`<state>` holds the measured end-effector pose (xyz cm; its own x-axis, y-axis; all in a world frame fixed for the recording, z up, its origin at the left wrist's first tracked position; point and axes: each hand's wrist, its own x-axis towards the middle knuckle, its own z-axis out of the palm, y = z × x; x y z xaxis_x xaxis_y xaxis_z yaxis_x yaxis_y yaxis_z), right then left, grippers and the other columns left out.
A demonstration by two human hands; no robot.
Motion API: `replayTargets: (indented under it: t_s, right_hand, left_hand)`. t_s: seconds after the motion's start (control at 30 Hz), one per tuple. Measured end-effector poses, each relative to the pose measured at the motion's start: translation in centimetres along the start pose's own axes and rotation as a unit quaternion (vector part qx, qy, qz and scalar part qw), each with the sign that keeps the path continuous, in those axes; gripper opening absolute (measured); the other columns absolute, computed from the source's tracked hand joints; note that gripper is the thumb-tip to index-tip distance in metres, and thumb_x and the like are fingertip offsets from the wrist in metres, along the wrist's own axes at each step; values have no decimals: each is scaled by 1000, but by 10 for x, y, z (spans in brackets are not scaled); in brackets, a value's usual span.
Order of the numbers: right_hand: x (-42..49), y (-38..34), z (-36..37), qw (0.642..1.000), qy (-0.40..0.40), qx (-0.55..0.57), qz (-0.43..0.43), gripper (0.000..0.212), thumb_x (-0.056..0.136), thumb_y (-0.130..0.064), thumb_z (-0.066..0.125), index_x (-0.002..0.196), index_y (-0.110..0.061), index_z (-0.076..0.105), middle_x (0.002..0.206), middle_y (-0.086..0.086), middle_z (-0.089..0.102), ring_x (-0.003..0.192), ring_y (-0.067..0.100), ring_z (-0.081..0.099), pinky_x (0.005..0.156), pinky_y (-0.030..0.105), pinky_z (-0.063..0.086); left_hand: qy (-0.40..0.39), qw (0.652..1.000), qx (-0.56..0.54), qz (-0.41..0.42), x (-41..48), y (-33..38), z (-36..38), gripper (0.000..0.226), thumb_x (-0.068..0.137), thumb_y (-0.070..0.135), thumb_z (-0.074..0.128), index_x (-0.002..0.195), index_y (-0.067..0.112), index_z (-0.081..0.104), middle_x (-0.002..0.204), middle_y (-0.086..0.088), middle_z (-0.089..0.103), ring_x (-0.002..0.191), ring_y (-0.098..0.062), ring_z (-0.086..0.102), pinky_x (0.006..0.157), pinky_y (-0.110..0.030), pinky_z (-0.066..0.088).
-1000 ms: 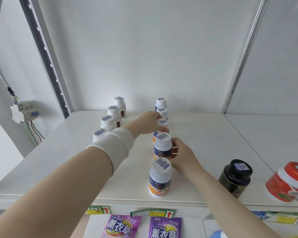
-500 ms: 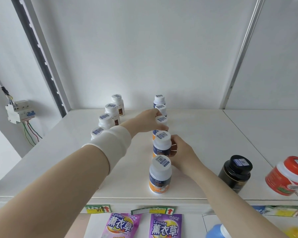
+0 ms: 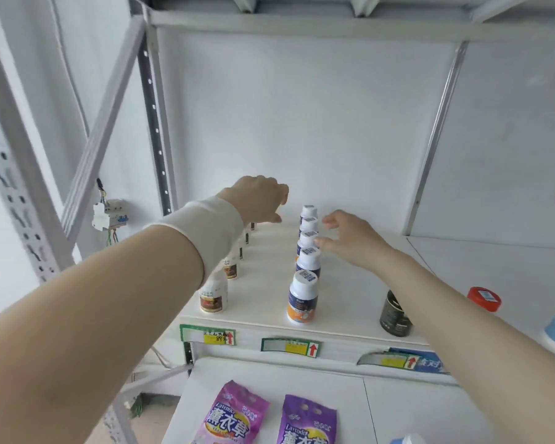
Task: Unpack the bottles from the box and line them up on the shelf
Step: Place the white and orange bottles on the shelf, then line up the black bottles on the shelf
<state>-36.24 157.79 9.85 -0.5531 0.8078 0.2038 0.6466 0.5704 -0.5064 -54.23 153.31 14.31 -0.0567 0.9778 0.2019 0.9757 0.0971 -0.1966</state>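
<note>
While both arms reach over the white shelf (image 3: 350,302), the right hand (image 3: 350,240) hovers with fingers spread and loose, holding nothing, its thumb tip just beside the cap of the third bottle in the right row (image 3: 302,299). That row runs front to back: five upright, white-capped bottles with blue and orange labels. The left hand (image 3: 258,200), a white wrist sleeve (image 3: 212,229) behind it, hangs above the far end of the left row (image 3: 214,296) of brown-labelled bottles; its fingers bend away from view, so I cannot tell whether it grips anything. A black jar (image 3: 394,312) and a red-lidded jar (image 3: 483,299) stand off to the right
</note>
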Motion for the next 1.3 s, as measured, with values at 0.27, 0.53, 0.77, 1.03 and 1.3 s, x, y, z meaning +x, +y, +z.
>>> replayTargets:
  t_s: [0.27, 0.53, 0.77, 1.03, 1.3]
  right_hand:
    - [-72, -81, 41, 959, 2, -246, -140, 45, 93, -32, 48, 132, -10, 41, 131, 12, 46, 121, 30, 45, 95, 39, 40]
    - [-98, -201, 128, 929, -45, -257, -263, 46, 95, -33, 45, 135, -10, 39, 135, 11, 43, 125, 30, 41, 101, 38, 34]
    - [-108, -334, 249, 888, -95, -242, -379, 44, 95, -33, 45, 132, -9, 40, 135, 12, 44, 126, 30, 41, 102, 38, 34]
    - [-127, -439, 421, 834, -201, -253, -447, 42, 96, -31, 41, 133, -11, 40, 136, 10, 44, 126, 27, 41, 103, 35, 34]
    - [-136, -461, 588, 759, -328, -303, -474, 45, 95, -35, 43, 131, -9, 40, 135, 11, 46, 125, 28, 43, 101, 36, 36]
  left_hand:
    - [-1, 977, 213, -35, -146, -21, -14, 43, 95, 33, 50, 132, 14, 44, 126, -6, 53, 117, -25, 52, 92, -33, 42]
    - [-89, 952, 249, -152, -290, -108, 5, 41, 96, 27, 47, 134, 10, 40, 133, -10, 50, 125, -26, 47, 98, -34, 39]
    - [-172, 926, 233, -243, -421, -216, 50, 40, 96, 30, 47, 131, 11, 42, 126, -6, 52, 116, -24, 51, 91, -31, 41]
    - [-230, 889, 118, -378, -563, -337, 130, 40, 94, 25, 51, 131, 10, 45, 131, -9, 52, 121, -27, 52, 94, -36, 43]
    - [-300, 832, -68, -461, -646, -378, 281, 41, 92, 31, 55, 128, 12, 47, 126, -8, 55, 115, -26, 54, 93, -37, 47]
